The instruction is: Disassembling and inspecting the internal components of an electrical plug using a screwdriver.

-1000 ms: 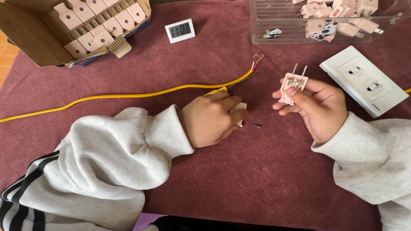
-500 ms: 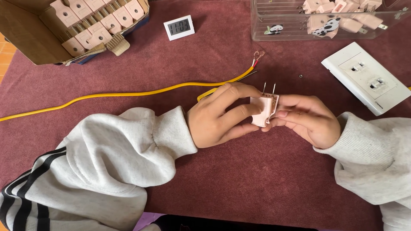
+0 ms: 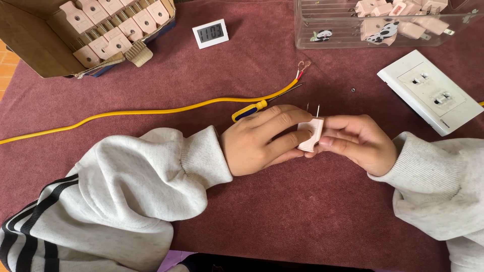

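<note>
A maroon cloth [image 3: 282, 221] covers the work surface under soft, even daylight, with faint shadows. At the far left edge, a sliver of orange tiled floor [image 3: 6, 60] shows beyond it.

A small pale-pink plastic two-pin plug [image 3: 310, 134] sits pinched between the fingertips of both hands, metal prongs pointing away.

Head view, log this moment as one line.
left hand and right hand: both gripping pink two-prong plug | screwdriver: lying behind left hand
</note>
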